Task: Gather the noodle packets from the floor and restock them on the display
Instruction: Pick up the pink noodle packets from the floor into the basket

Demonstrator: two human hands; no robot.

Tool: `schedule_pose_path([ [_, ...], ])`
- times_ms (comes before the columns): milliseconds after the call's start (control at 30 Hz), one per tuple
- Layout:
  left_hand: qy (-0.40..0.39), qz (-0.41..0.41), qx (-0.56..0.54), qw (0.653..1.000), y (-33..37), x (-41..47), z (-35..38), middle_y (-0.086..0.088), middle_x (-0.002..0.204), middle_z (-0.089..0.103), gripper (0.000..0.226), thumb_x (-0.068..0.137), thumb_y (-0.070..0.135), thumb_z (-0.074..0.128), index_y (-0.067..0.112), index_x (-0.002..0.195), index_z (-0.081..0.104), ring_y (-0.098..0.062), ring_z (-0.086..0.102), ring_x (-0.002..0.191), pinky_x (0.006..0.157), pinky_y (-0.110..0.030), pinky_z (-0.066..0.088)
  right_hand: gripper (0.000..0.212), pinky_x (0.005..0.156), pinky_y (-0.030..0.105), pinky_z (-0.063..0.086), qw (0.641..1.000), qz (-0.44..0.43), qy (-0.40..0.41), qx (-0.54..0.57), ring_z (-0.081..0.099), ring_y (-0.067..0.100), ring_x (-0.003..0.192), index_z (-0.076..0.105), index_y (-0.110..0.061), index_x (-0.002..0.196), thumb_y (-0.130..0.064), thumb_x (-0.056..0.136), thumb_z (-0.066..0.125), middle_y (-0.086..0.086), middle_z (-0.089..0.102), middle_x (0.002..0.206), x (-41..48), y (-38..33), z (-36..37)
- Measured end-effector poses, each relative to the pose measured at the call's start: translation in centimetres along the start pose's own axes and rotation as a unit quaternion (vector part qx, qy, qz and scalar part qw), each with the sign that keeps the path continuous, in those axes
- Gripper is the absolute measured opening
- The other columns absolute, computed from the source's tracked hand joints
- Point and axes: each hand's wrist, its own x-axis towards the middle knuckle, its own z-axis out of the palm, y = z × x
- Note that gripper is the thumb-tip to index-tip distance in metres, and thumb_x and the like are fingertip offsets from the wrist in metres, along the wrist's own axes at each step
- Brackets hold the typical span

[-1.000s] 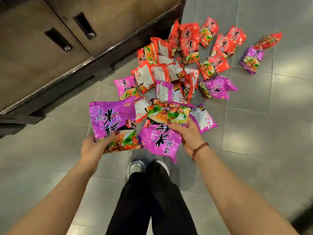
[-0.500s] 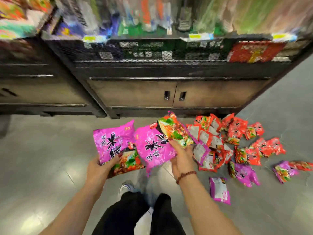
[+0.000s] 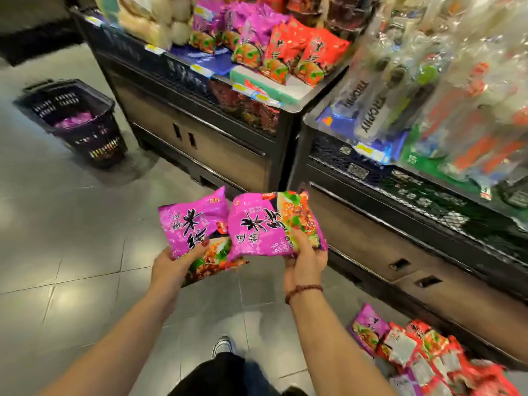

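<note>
Floor (image 3: 71, 238) underfoot, your left hand (image 3: 171, 270) grips one purple packet (image 3: 194, 221), your right hand (image 3: 305, 264) a second packet (image 3: 257, 227). Next, raise both onto the display (image 3: 183, 72).

A dark mesh basket (image 3: 94, 144) stands far left, well apart from clear-wrapped bottle packs (image 3: 400, 90) at right.

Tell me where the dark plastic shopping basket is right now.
In the head view, the dark plastic shopping basket stands on the grey tiled floor at upper left, beside the left end of the dark display cabinet.
</note>
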Motion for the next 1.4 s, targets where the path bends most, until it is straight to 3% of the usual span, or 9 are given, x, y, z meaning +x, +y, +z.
schedule_pose_path([
  [167, 0.057, 0.006, -0.053, 0.997, 3.9, 4.1, -7.0, -0.007, 0.089, 0.07, 0.026, 0.076, 0.023, 0.079, 0.019, 0.094, 0.061, -0.02, 0.065, 0.078, 0.062, -0.029, 0.047, 0.03, 0.069, 0.037, 0.054, 0.994, 0.018, -0.087, -0.062, 0.068, 0.014, 0.076, 0.056, -0.017, 0.1, 0.006, 0.082, 0.066, 0.006, 0.066, 0.095, -0.3, 5.8, 9.2],
  [300, 0.113, 0.008, -0.112, 0.987, 6.2, 7.5, -10.0, -0.006, 0.087, 0.07, 0.022, 0.078, 0.023, 0.078, 0.021, 0.09, 0.061, -0.022, 0.065, 0.08, 0.067, -0.03, 0.048, 0.059, 0.084, 0.046, 0.053, 0.975, 0.008, -0.172, -0.138, 0.066, 0.02, 0.096, 0.053, -0.021, 0.129, 0.006, 0.079, 0.071, 0.001, 0.066, 0.113, 0.1, 10.1, 14.8],
  [433, 0.166, 0.007, -0.173, 0.971, 9.2, 11.8, -11.7, -0.003, 0.085, 0.069, 0.017, 0.081, 0.02, 0.076, 0.02, 0.09, 0.062, -0.019, 0.065, 0.076, 0.065, -0.028, 0.048, 0.062, 0.098, 0.048, 0.049, 0.948, -0.007, -0.231, -0.22, 0.064, 0.02, 0.11, 0.053, -0.021, 0.133, 0.001, 0.078, 0.073, 0.003, 0.066, 0.121, 2.1, 13.7, 19.8],
  [567, 0.192, 0.014, -0.202, 0.96, 12.1, 17.5, -13.3, -0.005, 0.091, 0.073, 0.02, 0.08, 0.024, 0.077, 0.019, 0.093, 0.063, -0.02, 0.069, 0.081, 0.072, -0.03, 0.052, 0.07, 0.097, 0.047, 0.05, 0.931, 0.041, -0.278, -0.231, 0.061, 0.02, 0.114, 0.044, -0.024, 0.138, 0.005, 0.079, 0.07, -0.002, 0.058, 0.13, 5.8, 17.0, 25.6],
  [833, 0.275, 0.037, -0.215, 0.936, 21.2, 30.8, -14.8, 0.0, 0.086, 0.071, 0.015, 0.082, 0.019, 0.075, 0.019, 0.09, 0.062, -0.009, 0.068, 0.068, 0.054, -0.019, 0.053, 0.117, 0.097, 0.055, 0.048, 0.841, 0.113, -0.44, -0.293, 0.059, 0.024, 0.118, 0.018, -0.048, 0.145, 0.005, 0.06, 0.079, -0.004, 0.049, 0.137, 14.4, 22.7, 40.0],
  [933, 0.299, 0.033, -0.198, 0.933, 23.9, 34.5, -16.0, -0.001, 0.09, 0.07, 0.027, 0.08, 0.024, 0.077, 0.016, 0.101, 0.062, -0.014, 0.066, 0.078, 0.061, -0.024, 0.05, 0.113, 0.091, 0.055, 0.052, 0.821, 0.119, -0.465, -0.31, 0.06, 0.026, 0.117, 0.029, -0.042, 0.142, -0.007, 0.05, 0.084, -0.001, 0.051, 0.135, 16.6, 24.3, 45.2],
  [1067, 0.328, 0.023, -0.19, 0.925, 26.0, 38.7, -18.0, 0.0, 0.089, 0.066, 0.035, 0.081, 0.026, 0.076, 0.015, 0.109, 0.057, -0.013, 0.063, 0.078, 0.062, -0.024, 0.046, 0.095, 0.08, 0.039, 0.058, 0.812, 0.132, -0.474, -0.313, 0.064, 0.024, 0.109, 0.04, -0.033, 0.131, -0.004, 0.054, 0.087, 0.005, 0.059, 0.125, 18.1, 26.7, 51.0],
  [1167, 0.34, 0.015, -0.188, 0.921, 27.3, 42.1, -20.0, -0.003, 0.093, 0.067, 0.037, 0.081, 0.028, 0.076, 0.015, 0.11, 0.058, -0.015, 0.064, 0.081, 0.065, -0.025, 0.048, 0.069, 0.094, 0.053, 0.051, 0.812, 0.148, -0.455, -0.333, 0.064, 0.028, 0.105, 0.045, -0.024, 0.118, -0.007, 0.063, 0.083, 0.016, 0.061, 0.119, 19.8, 29.4, 54.4],
  [1400, 0.334, 0.019, -0.182, 0.924, 30.0, 52.0, -26.0, 0.002, 0.086, 0.065, 0.028, 0.083, 0.023, 0.075, 0.016, 0.103, 0.057, -0.011, 0.06, 0.076, 0.06, -0.025, 0.044, 0.06, 0.081, 0.05, 0.057, 0.721, 0.079, -0.497, -0.476, 0.068, 0.022, 0.09, 0.045, -0.009, 0.101, -0.013, 0.062, 0.09, 0.013, 0.063, 0.1, 23.5, 37.2, 62.5],
])
